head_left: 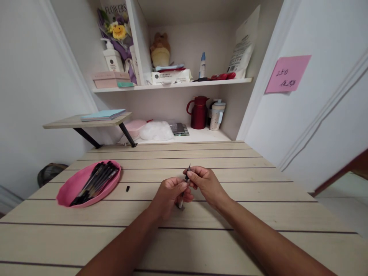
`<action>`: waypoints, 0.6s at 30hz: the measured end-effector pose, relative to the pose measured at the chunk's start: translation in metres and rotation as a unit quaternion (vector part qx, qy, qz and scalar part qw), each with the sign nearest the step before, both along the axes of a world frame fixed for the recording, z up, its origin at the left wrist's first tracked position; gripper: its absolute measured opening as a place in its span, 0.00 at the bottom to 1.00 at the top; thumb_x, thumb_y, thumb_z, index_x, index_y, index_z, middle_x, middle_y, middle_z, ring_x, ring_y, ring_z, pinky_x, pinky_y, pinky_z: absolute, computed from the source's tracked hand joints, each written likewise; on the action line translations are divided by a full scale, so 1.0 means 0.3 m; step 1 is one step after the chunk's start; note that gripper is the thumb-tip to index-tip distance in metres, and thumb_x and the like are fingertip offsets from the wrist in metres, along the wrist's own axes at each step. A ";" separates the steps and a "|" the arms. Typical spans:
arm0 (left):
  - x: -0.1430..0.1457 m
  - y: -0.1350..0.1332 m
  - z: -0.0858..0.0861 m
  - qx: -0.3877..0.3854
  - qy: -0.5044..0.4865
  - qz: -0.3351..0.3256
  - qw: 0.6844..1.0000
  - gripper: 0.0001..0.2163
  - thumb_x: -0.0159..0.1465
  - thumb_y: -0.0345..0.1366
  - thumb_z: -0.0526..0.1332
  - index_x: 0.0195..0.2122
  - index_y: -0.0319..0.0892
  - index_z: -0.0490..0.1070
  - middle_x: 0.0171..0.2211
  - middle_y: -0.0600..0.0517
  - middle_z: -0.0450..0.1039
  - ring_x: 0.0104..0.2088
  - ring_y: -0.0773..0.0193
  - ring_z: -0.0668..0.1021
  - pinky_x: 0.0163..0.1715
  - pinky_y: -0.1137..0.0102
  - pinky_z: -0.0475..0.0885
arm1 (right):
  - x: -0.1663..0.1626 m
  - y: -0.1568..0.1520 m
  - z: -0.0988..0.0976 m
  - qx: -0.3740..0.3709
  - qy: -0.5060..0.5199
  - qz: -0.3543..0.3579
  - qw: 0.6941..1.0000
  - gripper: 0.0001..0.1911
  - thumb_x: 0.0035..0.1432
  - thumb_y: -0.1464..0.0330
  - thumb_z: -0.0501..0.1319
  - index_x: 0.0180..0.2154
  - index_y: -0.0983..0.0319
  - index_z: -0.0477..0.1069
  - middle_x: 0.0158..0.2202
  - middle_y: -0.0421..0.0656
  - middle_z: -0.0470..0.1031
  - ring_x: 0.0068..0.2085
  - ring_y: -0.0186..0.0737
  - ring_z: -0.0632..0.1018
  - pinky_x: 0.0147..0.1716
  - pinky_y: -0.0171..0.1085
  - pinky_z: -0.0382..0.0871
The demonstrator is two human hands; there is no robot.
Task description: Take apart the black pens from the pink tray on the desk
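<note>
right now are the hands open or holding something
Left hand: closed, holding a slim black-and-grey pen by its barrel.
Right hand: closed, pinching the same pen near its tip.

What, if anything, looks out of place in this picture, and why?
A small black piece, possibly a cap, lies alone on the tabletop beside the pink basket. It looks odd because it is apart from the pens gathered inside and the pen-like object in the left hand and right hand.
</note>
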State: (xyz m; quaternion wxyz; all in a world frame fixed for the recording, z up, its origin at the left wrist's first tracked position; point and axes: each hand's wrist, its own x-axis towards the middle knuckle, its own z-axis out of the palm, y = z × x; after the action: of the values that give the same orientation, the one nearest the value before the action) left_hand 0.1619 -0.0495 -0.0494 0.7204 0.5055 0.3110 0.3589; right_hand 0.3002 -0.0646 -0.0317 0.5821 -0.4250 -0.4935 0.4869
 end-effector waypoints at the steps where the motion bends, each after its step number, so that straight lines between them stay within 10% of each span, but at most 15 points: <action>1: 0.001 -0.001 -0.001 0.001 -0.006 0.004 1.000 0.11 0.52 0.40 0.61 0.28 0.36 0.67 0.23 0.51 0.70 0.23 0.68 0.74 0.24 0.74 0.67 | -0.002 -0.001 -0.001 0.003 -0.007 -0.003 1.000 0.12 0.45 0.61 0.60 0.29 0.65 0.71 0.15 0.35 0.63 0.18 0.27 0.63 0.17 0.29 0.54; 18: -0.021 0.025 -0.002 -0.017 -0.059 0.007 0.998 0.13 0.54 0.38 0.59 0.40 0.39 0.65 0.23 0.53 0.70 0.23 0.68 0.74 0.26 0.72 0.69 | 0.105 0.076 -0.039 -0.011 -0.054 -0.105 0.993 0.13 0.45 0.63 0.58 0.32 0.64 0.71 0.25 0.39 0.69 0.19 0.27 0.65 0.17 0.29 0.56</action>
State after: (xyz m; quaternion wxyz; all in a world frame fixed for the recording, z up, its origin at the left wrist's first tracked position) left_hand 0.1556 -0.0421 -0.0500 0.7435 0.4692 0.2768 0.3879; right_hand 0.3316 -0.0417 -0.0434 0.5978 -0.5067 -0.4709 0.4051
